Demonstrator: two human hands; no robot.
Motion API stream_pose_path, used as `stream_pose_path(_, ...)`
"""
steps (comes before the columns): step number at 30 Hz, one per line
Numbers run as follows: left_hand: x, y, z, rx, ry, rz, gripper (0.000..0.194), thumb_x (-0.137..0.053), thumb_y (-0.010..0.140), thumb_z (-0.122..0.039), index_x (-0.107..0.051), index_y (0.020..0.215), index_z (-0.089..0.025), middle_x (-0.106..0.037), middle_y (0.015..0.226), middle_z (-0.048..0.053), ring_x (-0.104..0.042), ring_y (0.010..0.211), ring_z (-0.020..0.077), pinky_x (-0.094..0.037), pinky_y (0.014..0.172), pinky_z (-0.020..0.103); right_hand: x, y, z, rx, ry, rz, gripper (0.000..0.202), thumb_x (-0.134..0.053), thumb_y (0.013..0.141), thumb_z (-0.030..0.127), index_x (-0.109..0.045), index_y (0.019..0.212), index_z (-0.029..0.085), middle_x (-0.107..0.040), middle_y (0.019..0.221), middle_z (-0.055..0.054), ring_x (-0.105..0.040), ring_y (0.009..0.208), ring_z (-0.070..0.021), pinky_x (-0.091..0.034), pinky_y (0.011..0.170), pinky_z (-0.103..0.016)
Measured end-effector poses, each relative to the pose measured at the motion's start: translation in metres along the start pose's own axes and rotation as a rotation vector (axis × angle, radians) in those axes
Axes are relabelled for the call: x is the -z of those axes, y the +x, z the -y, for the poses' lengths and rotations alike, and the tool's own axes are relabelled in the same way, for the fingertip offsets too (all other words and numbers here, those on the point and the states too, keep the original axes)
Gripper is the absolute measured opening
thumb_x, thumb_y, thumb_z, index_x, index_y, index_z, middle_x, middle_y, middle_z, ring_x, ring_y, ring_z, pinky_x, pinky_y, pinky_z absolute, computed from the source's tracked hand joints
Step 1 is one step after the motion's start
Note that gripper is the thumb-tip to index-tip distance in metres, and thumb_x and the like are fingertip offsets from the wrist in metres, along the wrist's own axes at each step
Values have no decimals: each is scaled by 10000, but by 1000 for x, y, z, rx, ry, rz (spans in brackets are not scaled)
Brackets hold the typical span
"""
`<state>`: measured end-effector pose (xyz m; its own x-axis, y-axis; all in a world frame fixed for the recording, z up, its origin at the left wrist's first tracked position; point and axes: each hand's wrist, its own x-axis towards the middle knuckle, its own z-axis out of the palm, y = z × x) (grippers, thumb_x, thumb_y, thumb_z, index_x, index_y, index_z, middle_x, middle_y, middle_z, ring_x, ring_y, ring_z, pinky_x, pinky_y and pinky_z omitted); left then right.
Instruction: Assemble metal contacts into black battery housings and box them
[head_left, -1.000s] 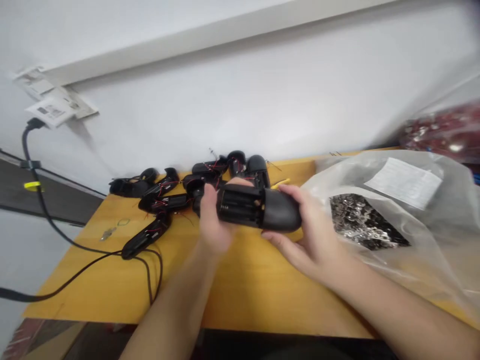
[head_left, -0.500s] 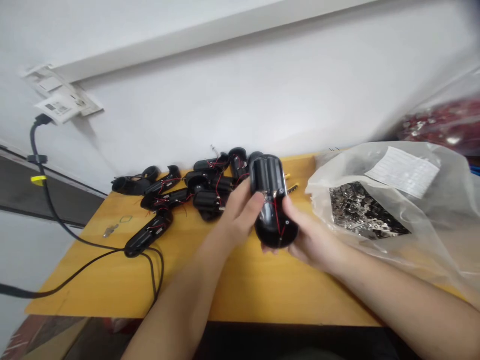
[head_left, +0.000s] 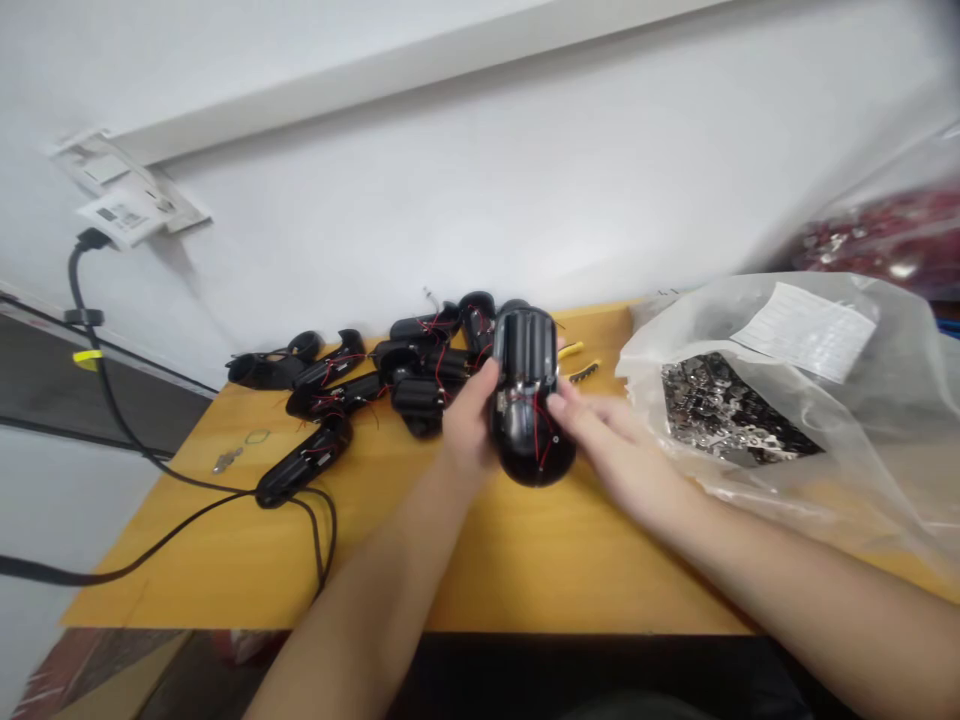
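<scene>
Both hands hold one black plastic shell [head_left: 529, 395] up over the yellow table [head_left: 525, 570]. The left hand [head_left: 469, 425] wraps around its left side, with the thumb pressed on the open face. The right hand [head_left: 611, 450] grips the right side, fingers [head_left: 574, 410] touching the edge of the shell. The shell stands on end, open side facing the camera. Inside it there are ribs at the top, thin red wires [head_left: 541, 432] and a small shiny part lower down.

Just behind the hands lies a pile of more black shells [head_left: 420, 365] with red wires. One more black shell [head_left: 304, 462] lies apart to the left, beside a black cable [head_left: 150, 500]. A small metal key [head_left: 226, 459] sits near the left edge of the table. To the right lies a big clear plastic bag [head_left: 810, 400] full of tiny shiny metal bits [head_left: 720, 410], with a white label [head_left: 806, 325] on top.
</scene>
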<state>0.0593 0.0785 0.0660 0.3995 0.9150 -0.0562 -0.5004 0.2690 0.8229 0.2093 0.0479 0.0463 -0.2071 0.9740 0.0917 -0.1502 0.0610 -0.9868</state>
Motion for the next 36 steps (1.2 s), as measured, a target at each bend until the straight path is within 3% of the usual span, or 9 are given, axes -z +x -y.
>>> stream_pose_path(2, 3, 2, 2, -67, 0, -4, 603, -650, 898, -627, -706, 1240, -134, -791, 1149, 153, -756, 1151, 356, -633, 962, 478, 5, 2, 10, 155, -121, -171, 463, -727, 991, 524, -586, 687, 204, -648, 706, -19, -653, 706, -164, -617, 797, -339)
stream_pose_path(4, 6, 3, 3, -117, 27, 14, 548, -679, 908, -594, -697, 1242, -160, -785, 1185, 138, -740, 1199, 347, -622, 993, 474, 8, 2, 16, 291, -175, -267, 336, -765, 973, 446, -646, 764, 210, -710, 825, -36, -713, 855, -198, -617, 965, -412)
stream_pose_path(9, 11, 1, 5, -189, 111, 79, 502, -726, 915, -557, -674, 1304, -244, -740, 1333, 100, -652, 1368, 330, -570, 1106, 476, 7, 2, 13, 466, -285, -290, 94, -759, 974, 326, -786, 932, 246, -762, 1052, -80, -630, 1264, -277, -513, 1160, -543)
stream_pose_path(13, 11, -1, 6, -187, 70, 119, 507, -701, 935, -554, -665, 1350, -265, -712, 1399, 94, -599, 1437, 332, -530, 1161, 495, 4, 1, 9, 474, -224, -288, 64, -770, 960, 264, -825, 927, 260, -751, 1148, -81, -619, 1288, -274, -500, 1167, -555)
stream_pose_path(17, 11, -4, 5, -136, 25, 124, 563, -727, 923, -554, -634, 1405, -277, -682, 1449, 93, -586, 1451, 335, -497, 1196, 507, 3, 1, 11, 411, -146, -249, 69, -799, 945, 288, -867, 932, 293, -771, 1135, -70, -635, 1295, -268, -525, 1159, -526)
stream_pose_path(20, 13, -5, 6, -115, 55, 128, 575, -760, 907, -538, -633, 1420, -309, -657, 1488, 75, -575, 1460, 334, -489, 1206, 506, 5, 3, 11, 267, -21, -195, 55, -832, 924, 347, -880, 913, 322, -798, 1062, -57, -636, 1326, -272, -510, 1187, -528)
stream_pose_path(26, 15, -3, 8, -165, 162, 150, 539, -749, 919, -532, -662, 1417, -344, -690, 1441, 49, -595, 1435, 309, -494, 1201, 468, 9, 6, 6, 120, 150, -183, 143, -916, 823, 441, -875, 833, 305, -802, 1092, -65, -638, 1311, -279, -424, 1243, -561)
stream_pose_path(31, 16, -2, 2, -214, 263, 250, 550, -705, 951, -513, -644, 1450, -292, -698, 1427, 101, -588, 1447, 336, -442, 1257, 511, 7, 8, 16, -40, 264, -101, 298, -917, 765, 446, -765, 612, 241, -778, 940, -68, -687, 1089, -268, -582, 1001, -484)
stream_pose_path(36, 14, -7, -8, -258, 333, 318, 553, -704, 954, -535, -663, 1442, -279, -709, 1412, 123, -641, 1385, 351, -471, 1231, 519, 7, 5, 20, -71, 292, -43, 357, -914, 737, 406, -684, 523, 237, -703, 759, -33, -660, 854, -214, -604, 825, -397)
